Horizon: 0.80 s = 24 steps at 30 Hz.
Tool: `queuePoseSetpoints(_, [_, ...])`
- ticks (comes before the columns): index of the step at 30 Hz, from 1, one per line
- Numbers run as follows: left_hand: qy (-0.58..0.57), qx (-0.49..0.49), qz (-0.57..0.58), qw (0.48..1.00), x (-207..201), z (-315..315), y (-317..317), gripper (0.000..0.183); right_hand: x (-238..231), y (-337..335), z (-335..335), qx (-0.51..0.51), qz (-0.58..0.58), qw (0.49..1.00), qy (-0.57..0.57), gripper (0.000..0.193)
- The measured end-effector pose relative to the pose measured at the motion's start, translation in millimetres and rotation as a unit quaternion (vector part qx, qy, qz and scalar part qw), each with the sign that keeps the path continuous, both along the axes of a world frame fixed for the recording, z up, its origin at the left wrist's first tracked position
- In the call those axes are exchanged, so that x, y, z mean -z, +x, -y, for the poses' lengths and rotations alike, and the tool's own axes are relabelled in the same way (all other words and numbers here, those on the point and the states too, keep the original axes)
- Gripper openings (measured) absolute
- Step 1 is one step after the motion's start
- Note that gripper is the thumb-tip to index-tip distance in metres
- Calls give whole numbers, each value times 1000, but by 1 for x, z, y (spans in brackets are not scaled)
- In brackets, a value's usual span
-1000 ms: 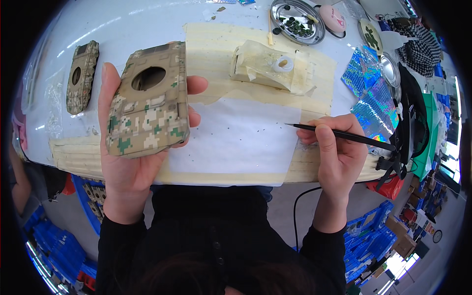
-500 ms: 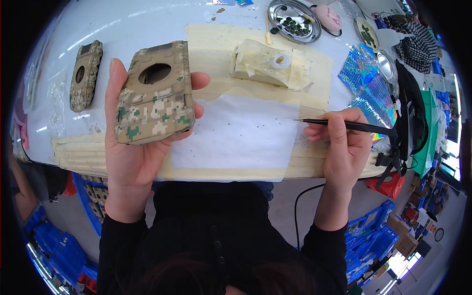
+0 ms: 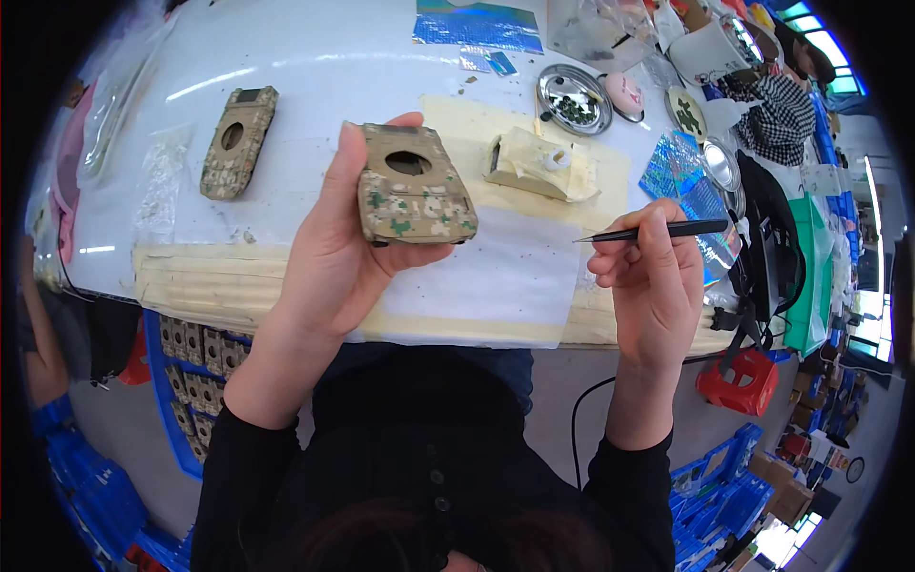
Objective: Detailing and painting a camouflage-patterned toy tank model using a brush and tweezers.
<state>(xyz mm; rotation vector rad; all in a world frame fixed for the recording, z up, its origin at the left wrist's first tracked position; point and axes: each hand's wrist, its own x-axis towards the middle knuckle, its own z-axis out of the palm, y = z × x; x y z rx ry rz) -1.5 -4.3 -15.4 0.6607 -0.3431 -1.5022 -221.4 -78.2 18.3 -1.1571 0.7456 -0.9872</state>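
Note:
My left hand (image 3: 329, 257) is closed round a model tank hull (image 3: 419, 202) in tan, green and brown pixel camouflage, with a round hole in its top. The hull is held up above the table, its top toward me. In my right hand (image 3: 658, 276) black tweezers (image 3: 658, 232) are pinched, their thin tips pointing left over a white paper sheet (image 3: 486, 286). Tiny dark specks are scattered on that sheet. Past it lies a block wrapped in masking tape (image 3: 534, 167) with a small white ring on top. A second camouflaged hull (image 3: 238, 143) rests on the table at left.
Dark green bits fill a round metal dish (image 3: 607, 112) at the back right, beside a pink oval thing (image 3: 624, 93). Shiny holographic sheets (image 3: 672, 167) and a black bag (image 3: 770, 224) lie at right. Below left, a blue tray (image 3: 176, 434) holds several more hulls.
The hull in my left hand has moved right and away from my body, and sits closer to the tweezers. My view has shifted. The right hand keeps its pinch on the tweezers.

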Motion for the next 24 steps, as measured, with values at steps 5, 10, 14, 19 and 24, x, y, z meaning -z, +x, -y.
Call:
queuePoseSetpoints(5, [27, -7, 11, 1000, -7, 0, -2, 60, -20, 30, -7, -26, -12, 985, -168, 11])
queuePoseSetpoints(10, [39, -2, -4, 999, -12, -2, 0, 57, -27, 58, -7, -78, -58, 949, -299, 7])
queuePoseSetpoints(14, [38, 6, -15, 999, -14, -3, 1, 57, -25, 72, -1, -100, -54, 939, -323, 9])
queuePoseSetpoints(19, [33, 22, -17, 999, -10, -3, 2, 57, -25, 75, 0, -112, -71, 937, -322, 9])
queuePoseSetpoints(24, [15, 28, -21, 999, -9, -3, 4, 50, -22, 77, 0, -114, -68, 942, -308, 9])
